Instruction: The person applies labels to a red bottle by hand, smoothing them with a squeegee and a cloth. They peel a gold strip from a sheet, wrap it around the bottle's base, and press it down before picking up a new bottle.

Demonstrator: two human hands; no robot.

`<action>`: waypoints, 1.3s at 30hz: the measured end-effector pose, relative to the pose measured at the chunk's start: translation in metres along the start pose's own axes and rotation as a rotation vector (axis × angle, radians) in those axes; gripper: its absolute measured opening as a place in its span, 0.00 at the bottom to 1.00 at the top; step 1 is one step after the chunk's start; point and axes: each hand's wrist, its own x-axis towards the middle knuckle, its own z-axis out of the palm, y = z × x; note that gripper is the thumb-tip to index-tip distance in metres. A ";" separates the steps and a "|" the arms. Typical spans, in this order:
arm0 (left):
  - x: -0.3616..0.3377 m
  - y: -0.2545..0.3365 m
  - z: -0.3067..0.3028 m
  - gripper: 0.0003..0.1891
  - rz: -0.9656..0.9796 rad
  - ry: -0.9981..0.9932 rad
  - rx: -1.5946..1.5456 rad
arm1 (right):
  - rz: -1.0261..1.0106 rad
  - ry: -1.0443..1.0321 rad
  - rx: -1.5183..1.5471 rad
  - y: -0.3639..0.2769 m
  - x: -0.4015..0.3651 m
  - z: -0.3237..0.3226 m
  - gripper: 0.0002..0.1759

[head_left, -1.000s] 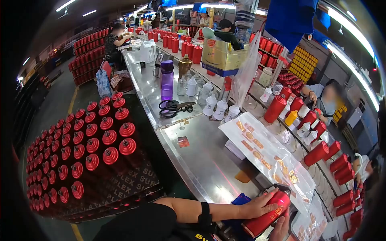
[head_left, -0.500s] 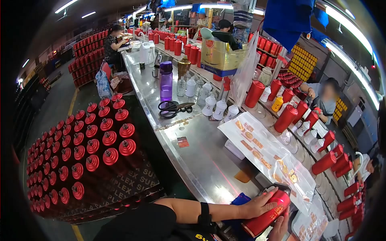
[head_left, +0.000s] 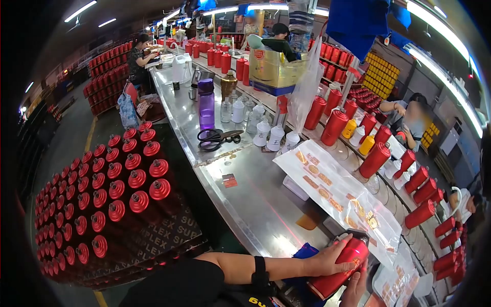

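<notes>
A shiny red bottle lies tilted at the near edge of the metal table. Across its upper side rests my left hand, fingers wrapped over it. From below and to the right, my right hand grips the same bottle. The bottle's upper end meets a dark holder. A blue cloth is bunched beside my left wrist. Just beyond lies a printed white sheet with gold and red decals.
Black scissors, a purple bottle and small white bottles stand or lie farther up the metal table. Red bottles crowd a stack at left. Others line a conveyor at right, where a person sits.
The red bottles on the conveyor have shifted along it. The bottle in my hands has turned slightly, and my left fingers have moved a little on it. The camera view has shifted slightly.
</notes>
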 end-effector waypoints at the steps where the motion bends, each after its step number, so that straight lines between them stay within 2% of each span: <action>1: 0.001 0.001 0.000 0.56 -0.002 -0.004 -0.001 | -0.003 0.001 -0.004 -0.003 0.001 0.001 0.30; 4: 0.001 0.009 -0.004 0.54 0.004 0.005 0.046 | 0.155 0.045 0.348 -0.035 0.002 0.009 0.25; 5: 0.001 0.007 -0.005 0.52 0.011 0.014 0.052 | 0.147 -0.084 0.332 -0.042 0.008 0.005 0.31; 7: 0.002 -0.003 -0.003 0.48 0.030 0.019 -0.018 | 0.150 -0.049 0.266 -0.039 0.004 0.004 0.30; 8: 0.004 -0.003 -0.004 0.45 0.037 0.026 -0.091 | 0.280 -0.108 0.328 -0.045 0.007 0.000 0.32; 9: 0.003 -0.005 -0.008 0.43 0.001 -0.001 -0.181 | 0.252 -0.092 0.391 -0.052 0.008 0.003 0.29; 10: 0.003 -0.004 -0.014 0.41 -0.036 -0.032 -0.271 | 0.269 -0.090 0.302 -0.052 0.005 0.001 0.29; 12: 0.002 0.003 -0.017 0.44 -0.034 -0.009 -0.466 | 0.269 -0.047 0.281 -0.050 0.002 0.003 0.31; 14: 0.000 0.016 -0.018 0.45 -0.062 -0.002 -0.489 | 0.250 -0.055 0.220 -0.040 -0.003 0.002 0.31; 16: 0.002 0.006 -0.021 0.47 -0.007 -0.038 -0.282 | 0.223 -0.056 0.223 -0.045 -0.002 0.003 0.33; 17: 0.005 0.008 -0.019 0.51 0.001 -0.042 -0.232 | 0.223 -0.050 0.210 -0.044 -0.003 0.002 0.33; 23: 0.004 0.025 -0.017 0.53 0.015 -0.059 -0.001 | 0.207 -0.068 0.159 -0.048 -0.001 0.001 0.36; 27: 0.006 0.008 -0.019 0.52 0.036 -0.067 -0.101 | 0.180 -0.058 0.133 -0.048 -0.002 0.002 0.36; 32: 0.004 0.014 -0.018 0.50 -0.001 -0.067 -0.111 | 0.176 -0.039 0.128 -0.049 0.001 0.005 0.38; 34: -0.001 0.014 -0.017 0.50 -0.015 -0.074 -0.180 | 0.222 -0.057 0.125 -0.046 0.000 0.003 0.38; 39: 0.003 0.012 -0.019 0.53 -0.081 -0.076 -0.458 | 0.172 -0.001 0.103 -0.049 0.005 0.006 0.40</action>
